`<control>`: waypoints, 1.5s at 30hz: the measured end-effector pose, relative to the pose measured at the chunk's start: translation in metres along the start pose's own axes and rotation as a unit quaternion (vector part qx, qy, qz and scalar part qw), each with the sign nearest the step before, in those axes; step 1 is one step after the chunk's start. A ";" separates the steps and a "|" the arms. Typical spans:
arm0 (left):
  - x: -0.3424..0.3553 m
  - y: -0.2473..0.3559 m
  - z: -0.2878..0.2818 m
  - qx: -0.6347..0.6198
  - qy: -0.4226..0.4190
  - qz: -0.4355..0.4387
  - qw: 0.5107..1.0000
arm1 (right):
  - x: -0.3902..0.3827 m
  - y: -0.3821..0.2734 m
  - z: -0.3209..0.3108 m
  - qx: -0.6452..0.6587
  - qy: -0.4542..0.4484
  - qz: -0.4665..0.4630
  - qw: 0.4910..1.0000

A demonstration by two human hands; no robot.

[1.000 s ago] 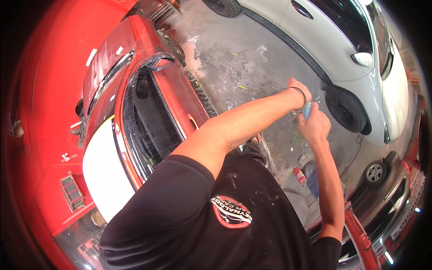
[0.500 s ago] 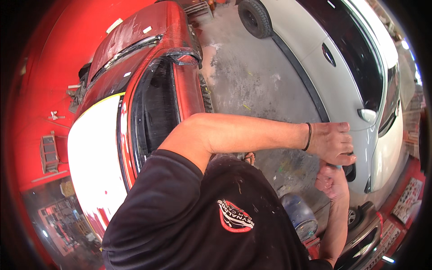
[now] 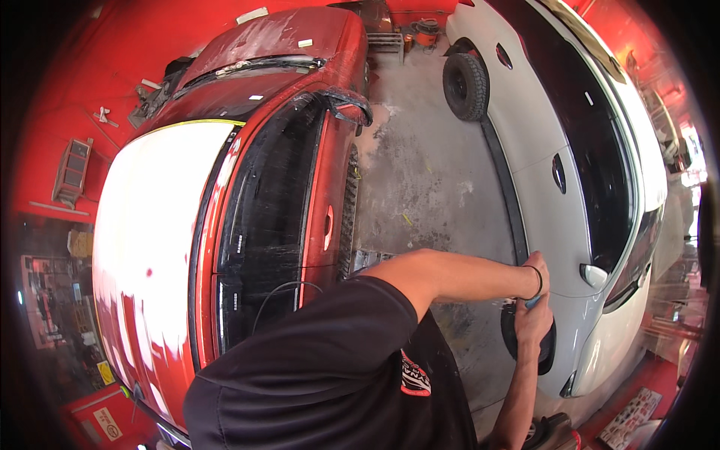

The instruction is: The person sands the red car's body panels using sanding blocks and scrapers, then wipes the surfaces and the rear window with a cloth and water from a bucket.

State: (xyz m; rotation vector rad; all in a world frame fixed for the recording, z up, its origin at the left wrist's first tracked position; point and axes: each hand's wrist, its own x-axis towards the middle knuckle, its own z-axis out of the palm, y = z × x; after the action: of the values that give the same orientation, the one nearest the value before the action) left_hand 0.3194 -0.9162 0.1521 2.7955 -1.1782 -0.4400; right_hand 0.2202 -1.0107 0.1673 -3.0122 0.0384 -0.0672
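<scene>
My left hand (image 3: 538, 274), a dark band at its wrist, is curled close above my right hand (image 3: 533, 322). Between the two shows a small light-blue thing (image 3: 532, 301), mostly covered by my fingers, so its kind cannot be made out. My right fingers are closed around its lower part. What my left fingers hold, if anything, is hidden. Both hands are in front of the side of a silver-grey car (image 3: 559, 259), near its dark wheel (image 3: 547, 352). Whether they touch the car cannot be told.
A dusty red pickup (image 3: 330, 225) with a white-looking roof (image 3: 154, 195) stands on my left. Concrete floor (image 3: 420, 180) lies between the vehicles. A knobbly tyre (image 3: 465, 87) is beside the silver car. An orange-topped bucket-like thing (image 3: 427, 31) is at the far end.
My view has turned, showing more of the red pickup and the far floor. Both hands appear lower and further left in the picture, still close together around the light-blue thing.
</scene>
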 end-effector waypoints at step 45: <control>-0.020 -0.034 0.039 -0.158 0.031 -0.045 0.986 | 0.013 0.003 0.053 0.102 0.012 0.026 0.994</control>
State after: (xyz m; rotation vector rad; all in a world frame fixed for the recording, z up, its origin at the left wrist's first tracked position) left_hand 0.3178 -0.8763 0.1133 2.5732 -0.8848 -0.4953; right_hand 0.2351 -1.0070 0.1149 -2.8036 0.1064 -0.0951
